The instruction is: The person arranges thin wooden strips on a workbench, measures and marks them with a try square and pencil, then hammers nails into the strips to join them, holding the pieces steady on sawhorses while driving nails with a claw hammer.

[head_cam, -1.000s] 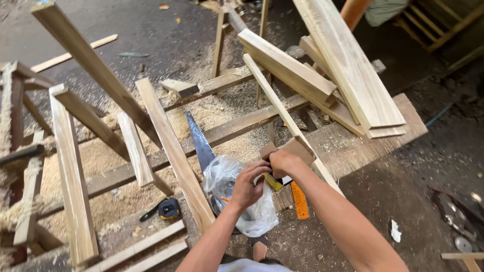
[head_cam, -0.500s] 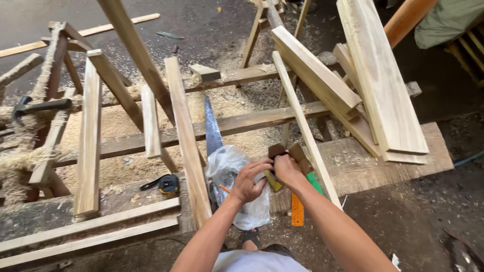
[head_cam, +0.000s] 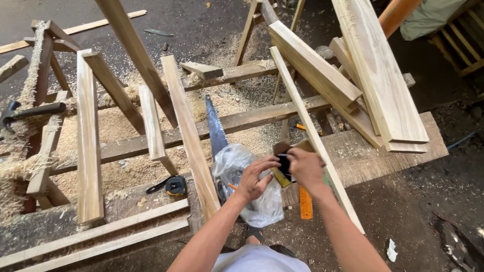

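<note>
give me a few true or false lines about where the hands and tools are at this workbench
1. Both hands meet over a small dark object. True: the left hand and the right hand close around the small dark object.
2. The handsaw hangs on a wall. False: the handsaw lies flat on the bench, blade pointing away from the person.
3. A clear plastic bag sits under the left hand. True: the clear plastic bag lies crumpled there.
4. The tape measure is in the right hand. False: the tape measure lies on the bench, left of both hands.
5. A hammer rests at the far left. True: the hammer lies on the frame there.
</note>
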Action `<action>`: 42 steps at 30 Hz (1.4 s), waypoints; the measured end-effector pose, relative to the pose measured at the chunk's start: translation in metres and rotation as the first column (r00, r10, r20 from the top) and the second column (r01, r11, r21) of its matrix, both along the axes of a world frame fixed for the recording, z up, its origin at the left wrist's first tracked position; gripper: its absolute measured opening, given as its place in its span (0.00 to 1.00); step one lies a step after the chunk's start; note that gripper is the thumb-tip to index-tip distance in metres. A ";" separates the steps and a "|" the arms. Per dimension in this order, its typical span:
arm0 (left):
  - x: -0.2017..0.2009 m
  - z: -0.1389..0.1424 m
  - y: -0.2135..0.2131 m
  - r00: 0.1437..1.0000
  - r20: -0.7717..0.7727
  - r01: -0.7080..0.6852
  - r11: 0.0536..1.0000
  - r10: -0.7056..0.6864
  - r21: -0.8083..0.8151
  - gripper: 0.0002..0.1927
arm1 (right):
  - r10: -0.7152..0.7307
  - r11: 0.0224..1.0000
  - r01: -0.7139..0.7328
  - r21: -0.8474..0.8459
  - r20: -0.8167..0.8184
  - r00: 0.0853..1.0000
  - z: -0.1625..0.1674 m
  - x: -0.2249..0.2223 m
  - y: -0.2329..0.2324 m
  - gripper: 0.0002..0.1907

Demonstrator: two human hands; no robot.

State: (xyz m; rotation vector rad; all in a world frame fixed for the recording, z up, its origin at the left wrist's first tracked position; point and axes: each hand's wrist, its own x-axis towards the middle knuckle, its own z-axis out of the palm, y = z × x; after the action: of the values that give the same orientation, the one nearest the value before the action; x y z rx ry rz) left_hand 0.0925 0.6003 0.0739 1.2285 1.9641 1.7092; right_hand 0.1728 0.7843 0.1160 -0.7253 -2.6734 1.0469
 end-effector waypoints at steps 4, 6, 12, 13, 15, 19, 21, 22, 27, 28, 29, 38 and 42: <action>0.001 0.001 0.003 0.981 0.192 -0.020 0.998 0.009 0.056 0.17 | -0.189 0.921 0.165 -0.352 -0.035 0.981 0.027 0.010 0.003 0.11; 0.004 0.006 0.009 0.963 0.251 -0.095 0.995 0.095 -0.014 0.17 | -0.295 0.818 0.218 -0.532 -0.064 0.953 0.035 0.018 0.003 0.11; 0.014 0.033 0.032 0.397 0.884 -0.319 0.866 -0.247 0.386 0.26 | -0.473 0.517 0.164 -0.840 -0.121 0.872 0.041 0.023 -0.022 0.12; 0.014 0.036 0.035 0.195 0.877 -0.388 0.787 -0.438 0.479 0.29 | -0.437 0.522 0.125 -0.844 -0.138 0.889 0.039 0.019 -0.034 0.12; 0.010 0.036 0.038 0.014 0.853 -0.507 0.731 -0.522 0.456 0.28 | -0.345 0.680 0.130 -0.722 -0.159 0.925 0.039 0.010 -0.057 0.11; -0.004 0.015 0.032 -0.003 0.857 -0.625 0.671 -0.515 0.400 0.24 | -0.076 0.977 0.032 -0.210 -0.203 0.976 0.053 0.004 -0.099 0.12; -0.013 0.000 0.026 -0.002 0.874 -0.675 0.645 -0.486 0.357 0.23 | 0.077 0.994 -0.095 -0.056 -0.267 0.961 0.062 -0.002 -0.112 0.13; -0.017 -0.007 0.024 -0.004 0.880 -0.699 0.631 -0.474 0.337 0.23 | 0.141 0.989 -0.145 0.008 -0.303 0.942 0.067 -0.005 -0.117 0.13; -0.028 -0.023 0.008 -0.048 0.883 -0.801 0.546 -0.468 0.246 0.20 | 0.051 0.972 -0.096 -0.214 -0.206 0.977 0.066 -0.014 -0.132 0.08; -0.029 -0.022 0.003 -0.068 0.892 -0.813 0.542 -0.447 0.210 0.20 | 0.010 0.950 -0.076 -0.302 -0.216 0.976 0.062 -0.014 -0.134 0.07; -0.031 -0.019 -0.002 -0.023 0.871 -0.815 0.513 -0.491 0.268 0.19 | -0.033 0.921 -0.055 -0.387 -0.218 0.975 0.057 -0.013 -0.134 0.07; 0.022 0.031 -0.084 0.610 0.786 -0.538 0.780 0.100 0.319 0.14 | -0.162 0.042 -0.103 -0.994 -0.109 0.981 0.000 -0.023 -0.135 0.12; 0.053 0.034 -0.121 0.589 0.633 -0.676 0.735 0.503 0.045 0.08 | 0.060 -0.010 0.019 -1.000 0.019 0.998 -0.035 -0.022 -0.170 0.12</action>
State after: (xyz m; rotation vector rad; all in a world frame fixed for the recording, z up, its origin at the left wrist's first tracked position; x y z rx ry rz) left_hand 0.1458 0.4789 0.1081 -0.0475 1.8507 2.3758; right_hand 0.1510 0.6145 0.0815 -0.8031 -1.3416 3.0445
